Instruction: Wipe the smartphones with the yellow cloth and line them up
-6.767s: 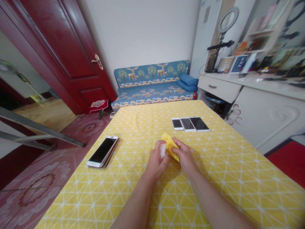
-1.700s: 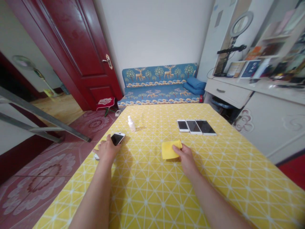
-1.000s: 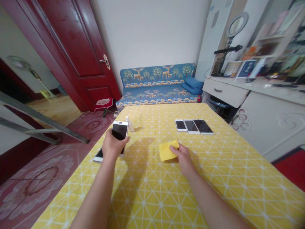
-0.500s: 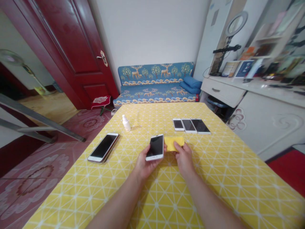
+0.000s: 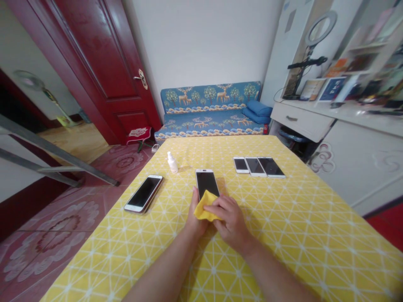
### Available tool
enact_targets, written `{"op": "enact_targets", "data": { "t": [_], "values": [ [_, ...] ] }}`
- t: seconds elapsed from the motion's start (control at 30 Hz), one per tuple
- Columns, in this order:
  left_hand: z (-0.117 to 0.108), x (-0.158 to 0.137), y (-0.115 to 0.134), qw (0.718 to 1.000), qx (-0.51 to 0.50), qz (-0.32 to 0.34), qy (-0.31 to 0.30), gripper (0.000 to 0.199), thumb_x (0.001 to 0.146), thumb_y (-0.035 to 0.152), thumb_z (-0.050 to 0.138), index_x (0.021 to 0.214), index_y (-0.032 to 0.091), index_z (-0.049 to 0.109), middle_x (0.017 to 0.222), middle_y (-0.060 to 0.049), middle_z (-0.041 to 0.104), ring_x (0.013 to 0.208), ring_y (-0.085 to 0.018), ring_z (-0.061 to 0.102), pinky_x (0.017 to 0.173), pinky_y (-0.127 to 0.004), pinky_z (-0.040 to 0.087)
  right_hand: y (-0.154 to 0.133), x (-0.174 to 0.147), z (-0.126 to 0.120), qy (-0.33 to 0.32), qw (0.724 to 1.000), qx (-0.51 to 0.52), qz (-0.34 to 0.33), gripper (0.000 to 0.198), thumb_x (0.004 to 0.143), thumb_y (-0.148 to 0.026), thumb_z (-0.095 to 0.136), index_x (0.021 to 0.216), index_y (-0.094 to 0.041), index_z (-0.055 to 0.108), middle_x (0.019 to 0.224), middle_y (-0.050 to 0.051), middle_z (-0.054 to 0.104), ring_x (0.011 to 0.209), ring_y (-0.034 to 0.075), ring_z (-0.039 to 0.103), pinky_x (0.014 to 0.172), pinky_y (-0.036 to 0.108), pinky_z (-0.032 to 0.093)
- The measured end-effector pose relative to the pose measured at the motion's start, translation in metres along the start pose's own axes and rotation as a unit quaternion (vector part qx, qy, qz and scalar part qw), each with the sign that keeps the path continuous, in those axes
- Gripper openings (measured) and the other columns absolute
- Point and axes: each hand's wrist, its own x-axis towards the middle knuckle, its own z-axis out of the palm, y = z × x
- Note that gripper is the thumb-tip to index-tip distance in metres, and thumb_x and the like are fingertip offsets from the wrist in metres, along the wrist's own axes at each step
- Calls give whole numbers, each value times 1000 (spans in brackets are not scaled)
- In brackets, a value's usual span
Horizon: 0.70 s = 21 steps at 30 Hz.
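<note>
A white smartphone [image 5: 206, 181] with a dark screen is held in my left hand [image 5: 194, 218], its top end pointing away from me. My right hand [image 5: 231, 218] presses a yellow cloth [image 5: 205, 206] over the lower part of the screen, fingers closed on the fabric. The cloth hides the phone's bottom end and part of my left hand. Left of my hands, another white-framed phone [image 5: 144, 193] lies screen up on the table, seemingly on top of something dark. A small white spray bottle [image 5: 172, 162] stands upright beyond it.
Three white phones, the nearest a larger one [image 5: 271, 167], lie side by side on the yellow patterned tablecloth [image 5: 252, 260]. A blue sofa [image 5: 210, 111] stands past the table's far edge. At right is a white dresser [image 5: 346, 142]; a red stool [image 5: 139, 135] sits at left.
My right hand has moved left, bringing the yellow cloth from beside the phone onto its lower screen. The phone now tilts the other way. The whole view has shifted slightly.
</note>
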Motion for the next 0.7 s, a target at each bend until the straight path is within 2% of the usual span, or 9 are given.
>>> {"op": "enact_targets", "data": {
  "t": [0.07, 0.17, 0.27, 0.37, 0.47, 0.57, 0.7],
  "values": [
    [-1, -1, 1, 1000, -5, -10, -11, 75, 84, 70, 34, 86, 3, 67, 77, -15, 68, 79, -23, 66, 79, -32, 51, -3, 0, 2, -22, 999, -24, -27, 38, 80, -7, 50, 108, -26, 68, 82, 3, 60, 83, 20, 54, 87, 43, 42],
    [-2, 0, 0, 1000, 22, 13, 17, 61, 86, 63, 40, 83, 8, 66, 71, -10, 68, 70, -20, 66, 69, -30, 52, 4, -1, 2, 5, 999, -49, -5, 37, 84, -9, 49, 111, -26, 67, 82, 3, 61, 80, 19, 54, 79, 39, 44],
    [-1, 1, -4, 996, 89, 5, 29, 50, 87, 57, 45, 95, 13, 66, 73, -8, 70, 64, -20, 66, 56, -29, 50, 21, -1, -2, 57, 995, -60, 60, 36, 88, -13, 48, 117, -25, 65, 83, 4, 59, 79, 19, 55, 72, 34, 44],
    [0, -3, -9, 986, 158, -52, -18, 57, 86, 60, 45, 108, 11, 65, 77, -13, 71, 59, -22, 66, 46, -28, 47, 35, 0, -10, 131, 981, -41, 136, 34, 91, -17, 44, 117, -25, 64, 86, 4, 56, 80, 18, 56, 72, 32, 46],
    [-2, -8, -12, 973, 205, -90, -51, 63, 84, 64, 44, 107, 9, 66, 79, -15, 71, 54, -20, 64, 42, -26, 44, 40, 3, -18, 208, 961, -35, 179, 29, 92, -21, 45, 110, -24, 67, 86, 4, 56, 82, 18, 57, 73, 32, 46],
    [-4, -11, -14, 963, 249, -83, -59, 66, 83, 68, 40, 108, 12, 66, 79, -14, 71, 55, -18, 63, 44, -24, 43, 38, 6, -22, 233, 957, -33, 168, 32, 92, -20, 45, 116, -26, 65, 88, 4, 56, 86, 19, 57, 76, 33, 46],
    [-3, -10, -14, 955, 284, -74, -42, 75, 78, 77, 31, 107, 16, 64, 70, -10, 69, 52, -17, 61, 44, -24, 42, 26, 4, -17, 165, 982, -14, 95, 44, 89, -11, 43, 126, -29, 59, 92, 4, 57, 86, 18, 57, 77, 33, 46]
  ]
}}
